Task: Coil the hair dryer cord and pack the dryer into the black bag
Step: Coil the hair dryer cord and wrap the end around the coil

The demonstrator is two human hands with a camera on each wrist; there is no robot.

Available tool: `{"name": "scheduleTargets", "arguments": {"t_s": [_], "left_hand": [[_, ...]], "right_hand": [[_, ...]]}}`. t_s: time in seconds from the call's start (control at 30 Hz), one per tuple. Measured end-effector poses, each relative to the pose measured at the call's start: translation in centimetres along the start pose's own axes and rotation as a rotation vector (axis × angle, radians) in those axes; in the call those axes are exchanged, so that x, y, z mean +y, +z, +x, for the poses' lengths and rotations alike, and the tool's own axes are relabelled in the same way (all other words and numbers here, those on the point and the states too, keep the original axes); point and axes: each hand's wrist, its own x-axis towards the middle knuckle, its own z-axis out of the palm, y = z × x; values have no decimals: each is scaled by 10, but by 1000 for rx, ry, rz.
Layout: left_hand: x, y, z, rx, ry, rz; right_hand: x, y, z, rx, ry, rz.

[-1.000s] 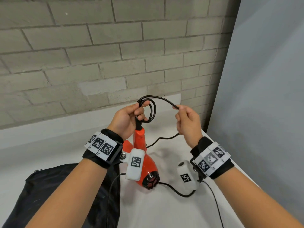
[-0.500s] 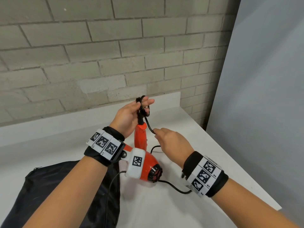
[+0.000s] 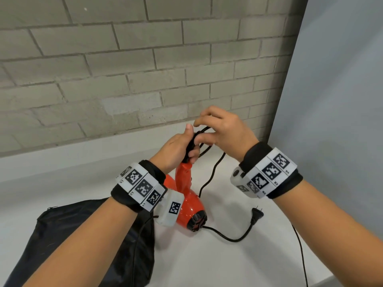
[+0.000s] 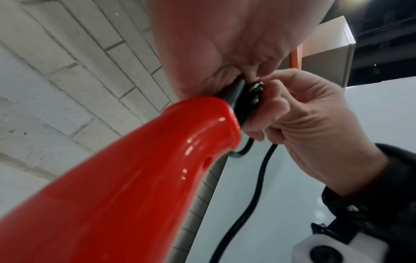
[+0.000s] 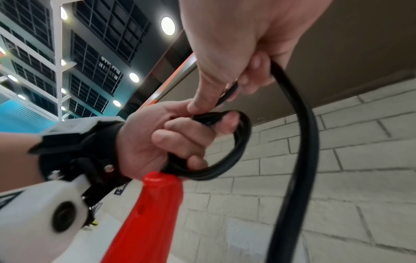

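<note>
**A:** Head view first: where is everything?

**B:** The glossy red plastic hair dryer [image 3: 187, 200] stands handle-up, its black grilled end low, just beside the flat black fabric bag [image 3: 87, 228] on the white table [image 3: 207, 262]. The left hand [image 3: 176, 151] is wrapped round the top of the handle, fingers curled over a small bundle of the thin black power cord [image 3: 213, 172]. The right hand [image 3: 226, 131] sits just above and right of that grip, touching it.

**A:** And the rest of the cord?

**B:** Below the grip it hangs slack to the table, runs behind the dryer and curves out right to the black two-pin plug [image 3: 257, 214], which lies flat, well apart from both hands.

**A:** Can you tell from there how the right hand holds it?

**B:** Not well; its back hides the fingers. The right wrist view settles it: thumb and curled fingers pinch the cord, and a long strand sweeps down from that pinch. The same view shows the coiled loops [image 5: 234, 147] sticking out beside the left fingers [image 5: 180, 140], right above the red handle tip.

**A:** Left wrist view?

**B:** Mostly red handle filling the frame, with the black strain-relief sleeve [image 4: 236, 97] at its end under the left palm, and the right hand pressed against it.
</note>
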Motion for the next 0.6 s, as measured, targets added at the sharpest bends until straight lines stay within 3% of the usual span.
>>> {"name": "scheduleTargets", "arguments": {"t_s": [0.1, 0.23, 0.47, 0.6], "left_hand": [[-2, -4, 0, -59, -23, -108], [-8, -9, 6, -30, -53, -296], [-13, -21, 8, 28, -69, -371], [-15, -21, 10, 67, -44, -384]], "right_hand": [[6, 0, 11, -98, 124, 164], [9, 9, 7, -173, 304, 322], [0, 10, -9, -286, 453, 645], [-2, 13, -7, -177, 485, 594]]}}
